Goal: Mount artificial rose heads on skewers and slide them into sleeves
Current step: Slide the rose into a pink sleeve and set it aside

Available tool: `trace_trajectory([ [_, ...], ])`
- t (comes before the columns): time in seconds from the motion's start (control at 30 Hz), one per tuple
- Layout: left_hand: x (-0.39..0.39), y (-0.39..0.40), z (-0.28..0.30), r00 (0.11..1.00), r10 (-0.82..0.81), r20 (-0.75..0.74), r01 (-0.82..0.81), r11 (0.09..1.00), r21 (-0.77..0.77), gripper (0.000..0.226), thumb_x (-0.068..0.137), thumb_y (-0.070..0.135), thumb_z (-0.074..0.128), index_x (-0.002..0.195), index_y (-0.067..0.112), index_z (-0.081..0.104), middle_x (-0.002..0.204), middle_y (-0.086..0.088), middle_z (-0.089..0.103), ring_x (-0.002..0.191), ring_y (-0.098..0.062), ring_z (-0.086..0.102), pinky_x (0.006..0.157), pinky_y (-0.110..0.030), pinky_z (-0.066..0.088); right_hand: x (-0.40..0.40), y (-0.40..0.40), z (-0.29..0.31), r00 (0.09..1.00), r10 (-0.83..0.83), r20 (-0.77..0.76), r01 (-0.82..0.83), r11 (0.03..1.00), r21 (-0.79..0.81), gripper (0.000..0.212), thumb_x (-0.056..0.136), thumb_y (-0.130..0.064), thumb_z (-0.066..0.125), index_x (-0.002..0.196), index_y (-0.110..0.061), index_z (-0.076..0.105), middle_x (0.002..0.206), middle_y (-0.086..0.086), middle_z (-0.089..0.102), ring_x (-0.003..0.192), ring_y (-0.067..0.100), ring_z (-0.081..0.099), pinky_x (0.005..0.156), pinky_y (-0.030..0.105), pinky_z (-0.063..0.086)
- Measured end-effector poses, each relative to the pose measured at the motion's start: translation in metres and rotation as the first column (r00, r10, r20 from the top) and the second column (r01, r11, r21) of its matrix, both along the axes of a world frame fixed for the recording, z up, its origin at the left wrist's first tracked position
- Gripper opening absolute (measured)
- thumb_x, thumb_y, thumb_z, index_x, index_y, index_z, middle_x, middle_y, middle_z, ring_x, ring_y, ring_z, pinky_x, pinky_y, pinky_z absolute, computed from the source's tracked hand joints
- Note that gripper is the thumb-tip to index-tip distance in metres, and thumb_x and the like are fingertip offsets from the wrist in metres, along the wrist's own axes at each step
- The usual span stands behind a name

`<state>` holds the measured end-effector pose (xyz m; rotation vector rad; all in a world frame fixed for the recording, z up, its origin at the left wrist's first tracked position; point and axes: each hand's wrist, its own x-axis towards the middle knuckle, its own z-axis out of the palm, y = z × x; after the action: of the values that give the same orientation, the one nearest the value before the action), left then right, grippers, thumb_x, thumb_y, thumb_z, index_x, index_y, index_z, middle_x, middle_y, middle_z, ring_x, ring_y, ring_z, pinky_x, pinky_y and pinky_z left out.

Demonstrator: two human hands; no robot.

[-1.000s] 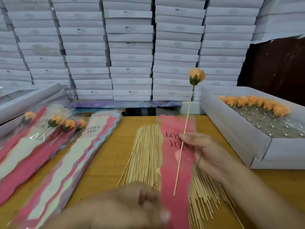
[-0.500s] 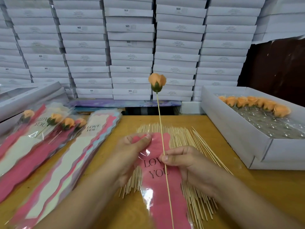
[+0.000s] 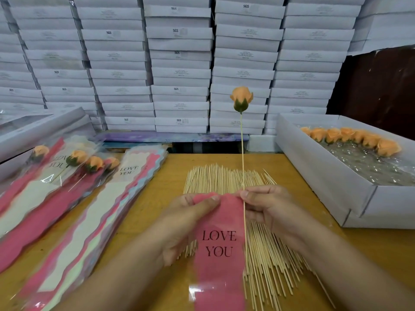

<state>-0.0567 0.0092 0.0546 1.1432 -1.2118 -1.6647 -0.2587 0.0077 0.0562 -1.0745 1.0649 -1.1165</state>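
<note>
Pinching the thin, light skewer [image 3: 242, 158] at mid-shaft with my right hand [image 3: 269, 207], its soft rose head [image 3: 241, 98] wobbling high above, I grip the slippery pink "LOVE YOU" sleeve [image 3: 219, 243] near its mouth with my left hand [image 3: 188, 218], before boxes [image 3: 179, 52] marked "SGS".

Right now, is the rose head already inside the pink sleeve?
No, the rose head stands high above the pink sleeve, on a skewer pinched by the right hand.
</note>
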Motion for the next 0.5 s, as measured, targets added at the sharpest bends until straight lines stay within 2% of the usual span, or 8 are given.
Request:
trace_trajectory([
  [0.13,0.0003,0.0015,0.0012,0.999,0.024,-0.043,-0.023,1.0,0.004,0.015,0.091,0.01,0.068,0.103,0.005,0.075,0.087,-0.013,0.076,0.069,-0.019,0.072,0.06,-0.029,0.058,0.0005,0.0,-0.0015,1.0,-0.004,0.004,0.005,1.0,-0.008,0.017,0.088,-0.005,0.068,0.103,0.003,0.072,0.1,0.013,0.077,0.094,0.022,0.075,0.072,0.023,0.059],
  [0.27,0.0035,-0.0001,-0.0013,0.998,0.045,-0.049,-0.046,0.999,-0.027,0.017,0.088,0.005,0.069,0.104,0.001,0.074,0.09,-0.022,0.074,0.068,-0.025,0.069,0.061,-0.035,0.058,0.0016,0.0006,-0.0025,0.999,0.02,-0.028,-0.019,1.0,0.01,0.019,0.089,-0.007,0.068,0.105,0.001,0.072,0.101,0.012,0.077,0.094,0.023,0.075,0.072,0.025,0.06],
  [0.37,0.0037,-0.0005,-0.0036,0.996,0.057,-0.064,-0.06,0.998,-0.036,0.021,0.083,0.004,0.072,0.103,-0.002,0.075,0.101,-0.03,0.071,0.077,-0.033,0.065,0.063,-0.038,0.056,0.0014,0.0015,0.0,0.996,0.03,-0.079,-0.029,0.999,0.019,0.018,0.09,-0.012,0.068,0.106,-0.004,0.072,0.1,0.009,0.078,0.092,0.024,0.075,0.072,0.029,0.062],
  [0.5,0.0026,-0.001,-0.0051,0.993,0.098,-0.069,-0.099,0.995,-0.002,0.028,0.075,0.001,0.079,0.101,-0.006,0.072,0.09,-0.022,0.075,0.067,-0.025,0.072,0.05,-0.029,0.056,0.0,0.0021,0.003,0.994,-0.016,-0.111,0.018,1.0,0.019,0.018,0.089,-0.015,0.069,0.106,-0.009,0.072,0.097,0.006,0.078,0.085,0.026,0.076,0.062,0.028,0.061],
])
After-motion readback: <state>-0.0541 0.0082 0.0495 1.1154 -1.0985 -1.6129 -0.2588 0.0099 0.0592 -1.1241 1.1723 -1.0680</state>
